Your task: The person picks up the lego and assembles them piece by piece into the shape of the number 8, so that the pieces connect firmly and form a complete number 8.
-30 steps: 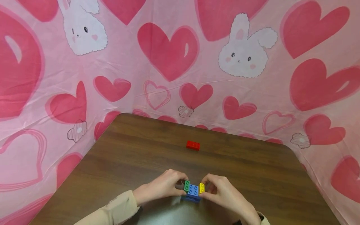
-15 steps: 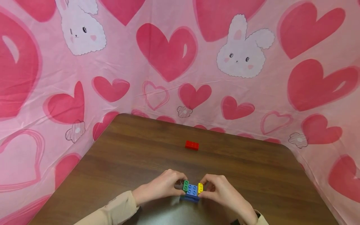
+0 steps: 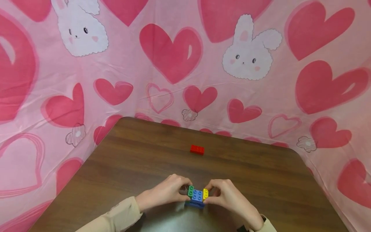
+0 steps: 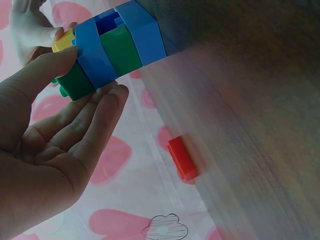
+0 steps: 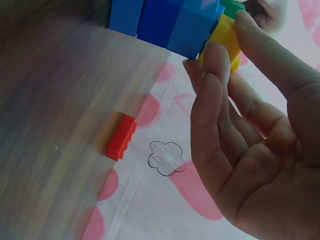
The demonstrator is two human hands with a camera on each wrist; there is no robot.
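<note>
A small stack of toy building bricks (image 3: 197,195) stands near the table's front middle. On its top sit a green brick (image 3: 190,191) at the left and a yellow brick (image 3: 205,194) at the right, with studded blue between them. My left hand (image 3: 166,190) pinches the green brick between thumb and fingers. From the other side, my right hand (image 3: 229,196) pinches the yellow brick (image 5: 225,37), also seen in the right wrist view. Lower down, the left wrist view shows another green brick (image 4: 121,51) between blue layers, beside a gap.
A lone red brick (image 3: 197,149) lies farther back on the brown wooden table (image 3: 139,151). Pink cloth (image 3: 171,96) with hearts and rabbits hangs behind the table and along its sides.
The head view has shifted slightly, so everything on the table appears a little farther left. Both hands keep their hold on the same bricks, with almost no visible motion.
</note>
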